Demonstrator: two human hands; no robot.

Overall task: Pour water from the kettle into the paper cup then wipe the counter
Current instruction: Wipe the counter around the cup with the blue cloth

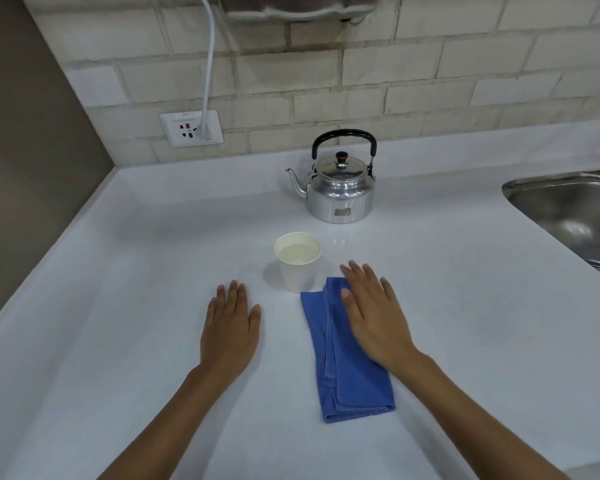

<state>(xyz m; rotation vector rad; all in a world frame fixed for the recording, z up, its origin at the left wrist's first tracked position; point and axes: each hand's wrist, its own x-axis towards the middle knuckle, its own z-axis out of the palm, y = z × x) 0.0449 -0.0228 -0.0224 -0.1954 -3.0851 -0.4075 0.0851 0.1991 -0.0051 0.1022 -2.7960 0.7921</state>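
A shiny metal kettle (340, 188) with a black handle stands upright near the back of the white counter (118, 289), spout pointing left. In front of it a white paper cup (298, 261) holds water. A folded blue cloth (343, 372) lies just right of the cup. My right hand (371, 313) rests flat on the cloth's upper part, fingers spread. My left hand (230, 322) lies flat on the bare counter to the left of the cup, holding nothing.
A steel sink (568, 209) is set into the counter at the right. A wall socket (191, 129) with a white cable plugged in sits on the tiled back wall. A brown side wall bounds the counter on the left.
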